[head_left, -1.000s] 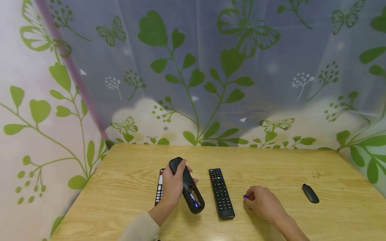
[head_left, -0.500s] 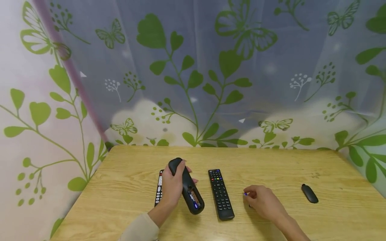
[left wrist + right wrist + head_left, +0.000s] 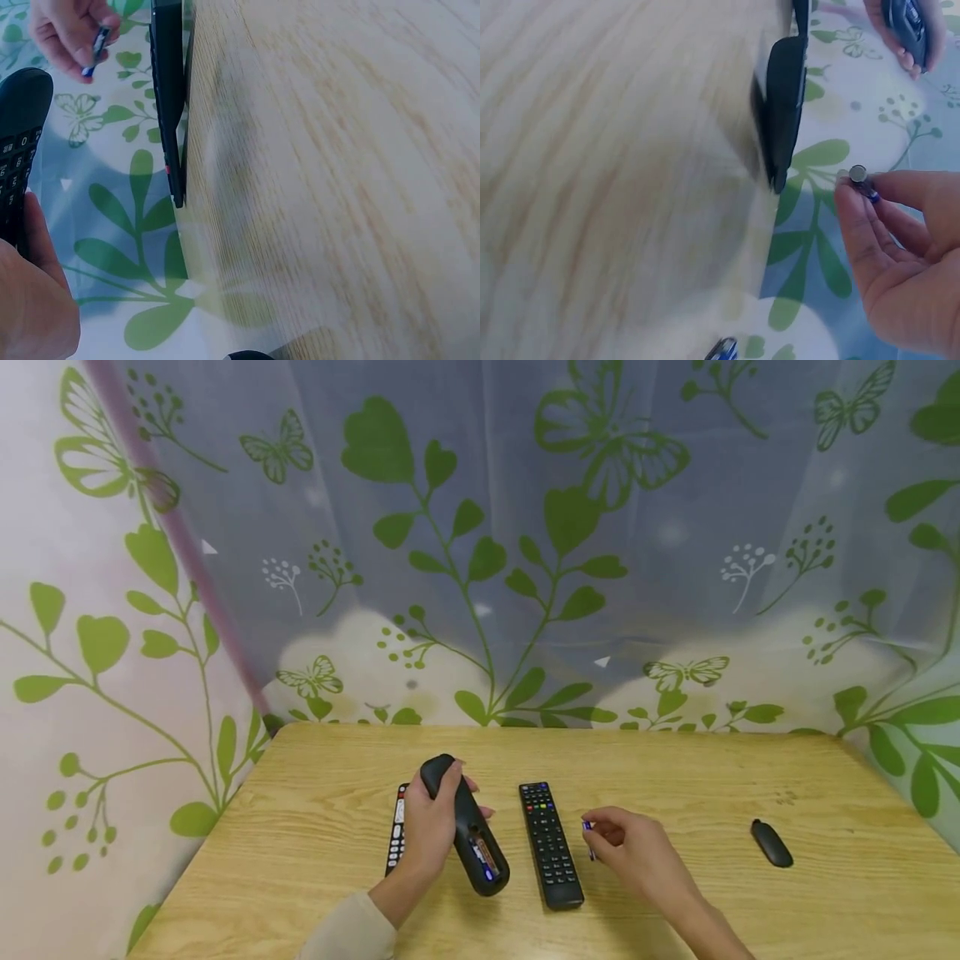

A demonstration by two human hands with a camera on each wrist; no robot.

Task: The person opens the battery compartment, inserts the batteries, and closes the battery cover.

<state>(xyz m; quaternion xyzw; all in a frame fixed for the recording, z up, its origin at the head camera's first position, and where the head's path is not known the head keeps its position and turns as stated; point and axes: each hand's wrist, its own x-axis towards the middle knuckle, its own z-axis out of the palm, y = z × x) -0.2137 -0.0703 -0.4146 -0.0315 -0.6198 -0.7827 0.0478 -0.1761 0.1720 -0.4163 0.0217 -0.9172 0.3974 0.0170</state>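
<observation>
A black remote control (image 3: 468, 818) is in the grip of my left hand (image 3: 427, 831), its back turned up and tilted. The battery compartment at its lower end is uncovered, and a battery (image 3: 486, 852) lies inside. My right hand (image 3: 637, 852) pinches another battery (image 3: 588, 831) between thumb and fingers, held above the table. Between the hands lies a second black remote (image 3: 551, 843), buttons up. In the right wrist view, the battery's flat metal end shows at the fingertips, and a further battery (image 3: 724, 350) is partly cut off at the bottom edge.
A third remote with white buttons (image 3: 394, 831) lies on the left, partly hidden behind my left hand and forearm. Off to the right, a small black oval piece with a tab (image 3: 772, 843) rests on the wooden table (image 3: 720, 768). A leaf-patterned curtain (image 3: 480, 568) hangs behind the table.
My right hand has risen slightly and moved left toward the middle remote, carrying the pinched battery, which now shows more. The left hand and its remote stay nearly still.
</observation>
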